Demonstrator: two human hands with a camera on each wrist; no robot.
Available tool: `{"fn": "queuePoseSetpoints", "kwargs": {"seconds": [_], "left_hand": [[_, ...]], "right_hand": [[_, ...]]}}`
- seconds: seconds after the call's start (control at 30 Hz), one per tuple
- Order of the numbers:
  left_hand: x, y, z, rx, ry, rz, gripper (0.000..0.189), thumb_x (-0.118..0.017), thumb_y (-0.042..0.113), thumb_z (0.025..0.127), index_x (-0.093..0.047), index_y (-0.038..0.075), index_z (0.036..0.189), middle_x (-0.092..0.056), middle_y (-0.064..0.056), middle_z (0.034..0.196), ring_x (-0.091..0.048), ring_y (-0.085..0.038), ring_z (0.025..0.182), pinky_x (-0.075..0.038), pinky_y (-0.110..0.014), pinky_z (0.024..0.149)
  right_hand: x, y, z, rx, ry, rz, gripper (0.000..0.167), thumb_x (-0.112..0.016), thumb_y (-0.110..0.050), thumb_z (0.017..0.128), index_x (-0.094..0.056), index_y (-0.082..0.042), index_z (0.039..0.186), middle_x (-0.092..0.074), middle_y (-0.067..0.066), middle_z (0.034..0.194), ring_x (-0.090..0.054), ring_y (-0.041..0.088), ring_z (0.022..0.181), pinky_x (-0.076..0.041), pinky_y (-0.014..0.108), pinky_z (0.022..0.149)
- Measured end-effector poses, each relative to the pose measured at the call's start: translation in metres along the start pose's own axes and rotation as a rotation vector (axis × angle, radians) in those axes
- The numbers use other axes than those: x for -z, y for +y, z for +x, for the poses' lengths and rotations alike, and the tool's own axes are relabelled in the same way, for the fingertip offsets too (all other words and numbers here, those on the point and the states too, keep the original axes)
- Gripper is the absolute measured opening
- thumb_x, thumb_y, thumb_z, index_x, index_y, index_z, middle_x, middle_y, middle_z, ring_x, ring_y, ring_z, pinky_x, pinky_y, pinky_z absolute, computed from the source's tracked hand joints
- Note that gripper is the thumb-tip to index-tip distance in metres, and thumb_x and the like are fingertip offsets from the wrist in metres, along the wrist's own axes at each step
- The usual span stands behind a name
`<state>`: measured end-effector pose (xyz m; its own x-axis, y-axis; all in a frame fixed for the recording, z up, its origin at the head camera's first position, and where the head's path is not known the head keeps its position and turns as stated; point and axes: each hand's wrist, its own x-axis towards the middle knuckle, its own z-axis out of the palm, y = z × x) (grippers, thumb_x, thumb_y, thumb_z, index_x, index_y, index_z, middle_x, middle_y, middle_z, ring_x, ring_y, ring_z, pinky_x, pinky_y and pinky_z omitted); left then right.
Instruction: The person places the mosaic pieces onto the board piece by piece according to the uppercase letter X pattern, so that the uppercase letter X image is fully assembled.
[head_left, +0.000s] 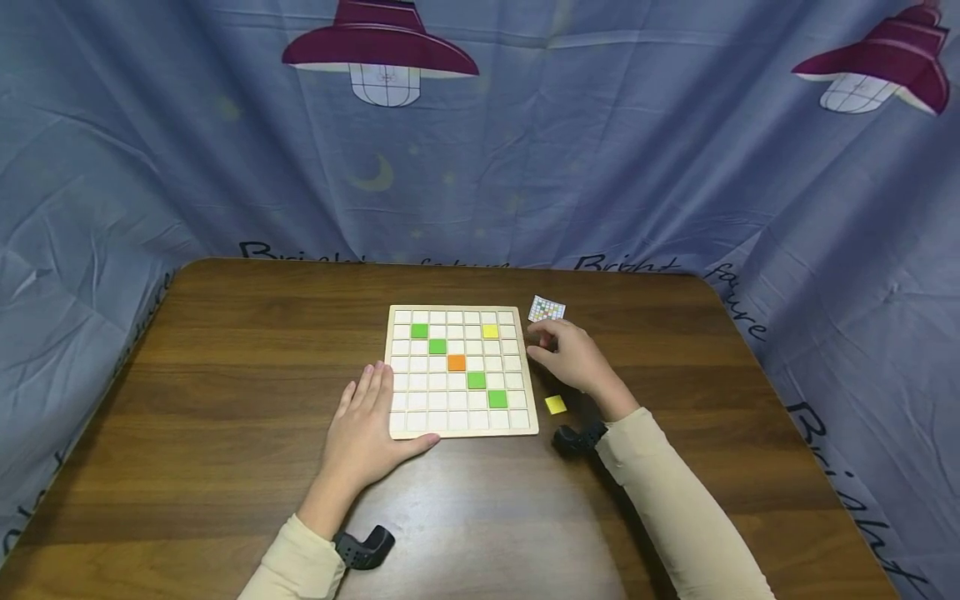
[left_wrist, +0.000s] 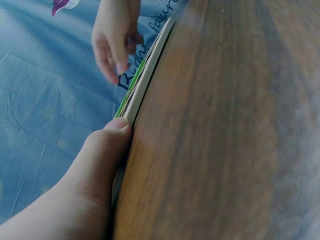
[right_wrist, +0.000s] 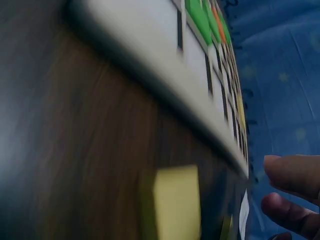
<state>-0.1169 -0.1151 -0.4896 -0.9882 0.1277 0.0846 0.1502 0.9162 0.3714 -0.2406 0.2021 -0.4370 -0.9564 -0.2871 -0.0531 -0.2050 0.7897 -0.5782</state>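
Note:
A square pale wooden grid board point(head_left: 454, 433) lies on the table. Its cells are white except for several green tiles point(head_left: 476, 380), one orange tile point(head_left: 456, 362) and one yellow tile point(head_left: 490, 332). My left hand point(head_left: 363, 435) rests at the board's near-left corner, fingers spread along its left side and the thumb point(left_wrist: 117, 125) against its front edge. Just off the board's right edge hovers my right hand point(head_left: 567, 354), thumb and finger apart with nothing between them. A loose yellow tile point(head_left: 555, 404) sits on the table below that hand, blurred in the right wrist view.
A small printed card point(head_left: 547, 308) with a coloured grid lies beyond the right hand, partly covered by it. In the right wrist view a second yellow piece point(right_wrist: 226, 228) shows near the card. A blue curtain point(head_left: 465, 183) hangs behind the brown wooden table point(head_left: 247, 358).

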Motion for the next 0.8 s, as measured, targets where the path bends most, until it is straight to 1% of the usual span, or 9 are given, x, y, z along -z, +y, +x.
{"fn": "queuePoseSetpoints", "kwargs": {"seconds": [0.17, 0.27, 0.4, 0.47, 0.57, 0.67, 0.73, 0.8], "left_hand": [[0.000, 0.000, 0.000, -0.003, -0.001, 0.005, 0.130, -0.053, 0.089, 0.071, -0.020, -0.003, 0.156, -0.020, -0.017, 0.164, -0.017, -0.031, 0.154, -0.015, -0.049, 0.126], [0.000, 0.000, 0.000, -0.004, -0.001, 0.002, 0.130, -0.053, 0.090, 0.071, -0.020, -0.003, 0.156, -0.020, -0.018, 0.164, -0.017, -0.031, 0.154, -0.015, -0.049, 0.126], [0.000, 0.000, 0.000, -0.005, -0.006, 0.001, 0.130, -0.052, 0.090, 0.071, -0.020, -0.003, 0.156, -0.020, -0.018, 0.164, -0.017, -0.031, 0.154, -0.015, -0.049, 0.126], [0.000, 0.000, 0.000, -0.004, -0.006, 0.002, 0.131, -0.052, 0.090, 0.071, -0.020, -0.003, 0.156, -0.020, -0.018, 0.164, -0.017, -0.031, 0.154, -0.015, -0.049, 0.126], [0.000, 0.000, 0.000, -0.004, -0.004, 0.002, 0.131, -0.052, 0.090, 0.071, -0.019, -0.003, 0.156, -0.020, -0.018, 0.164, -0.017, -0.031, 0.154, -0.015, -0.049, 0.126], [0.000, 0.000, 0.000, -0.003, -0.003, -0.002, 0.130, -0.053, 0.090, 0.071, -0.020, -0.003, 0.156, -0.020, -0.018, 0.164, -0.017, -0.031, 0.154, -0.015, -0.049, 0.126], [0.000, 0.000, 0.000, -0.003, -0.003, -0.003, 0.130, -0.053, 0.089, 0.071, -0.020, -0.003, 0.156, -0.021, -0.018, 0.164, -0.018, -0.031, 0.154, -0.016, -0.050, 0.125], [0.000, 0.000, 0.000, 0.001, -0.006, -0.003, 0.131, -0.053, 0.090, 0.070, -0.020, -0.003, 0.156, -0.021, -0.019, 0.164, -0.018, -0.032, 0.154, -0.016, -0.050, 0.125]], "right_hand": [[0.011, 0.020, -0.013, -0.020, -0.009, -0.076, 0.036, -0.068, -0.025, 0.094, -0.065, -0.012, 0.127, -0.059, 0.006, 0.097, -0.053, 0.022, 0.085, -0.042, 0.035, 0.071], [0.013, 0.029, -0.018, -0.029, -0.016, -0.110, 0.039, -0.069, -0.027, 0.093, -0.065, -0.010, 0.128, -0.061, 0.007, 0.099, -0.054, 0.022, 0.087, -0.044, 0.035, 0.074], [0.013, 0.037, -0.023, -0.053, -0.014, -0.124, 0.042, -0.072, -0.030, 0.091, -0.065, -0.008, 0.126, -0.062, 0.008, 0.103, -0.056, 0.024, 0.092, -0.048, 0.039, 0.080], [0.012, 0.040, -0.025, -0.063, -0.009, -0.122, 0.041, -0.073, -0.029, 0.090, -0.066, -0.008, 0.125, -0.062, 0.009, 0.105, -0.057, 0.025, 0.095, -0.049, 0.041, 0.083], [0.011, 0.043, -0.026, -0.069, 0.006, -0.113, 0.036, -0.074, -0.026, 0.090, -0.068, -0.008, 0.120, -0.062, 0.010, 0.107, -0.057, 0.026, 0.098, -0.049, 0.043, 0.086], [0.009, 0.045, -0.025, -0.058, 0.022, -0.097, 0.029, -0.074, -0.022, 0.089, -0.068, -0.008, 0.114, -0.062, 0.011, 0.107, -0.057, 0.027, 0.099, -0.048, 0.044, 0.088], [0.009, 0.045, -0.024, -0.057, 0.024, -0.073, 0.026, -0.075, -0.020, 0.089, -0.066, -0.008, 0.111, -0.062, 0.010, 0.104, -0.057, 0.026, 0.097, -0.047, 0.042, 0.085], [0.009, 0.044, -0.022, -0.059, 0.015, -0.041, 0.024, -0.075, -0.019, 0.088, -0.064, -0.009, 0.108, -0.062, 0.009, 0.100, -0.057, 0.024, 0.093, -0.047, 0.038, 0.081]]}}
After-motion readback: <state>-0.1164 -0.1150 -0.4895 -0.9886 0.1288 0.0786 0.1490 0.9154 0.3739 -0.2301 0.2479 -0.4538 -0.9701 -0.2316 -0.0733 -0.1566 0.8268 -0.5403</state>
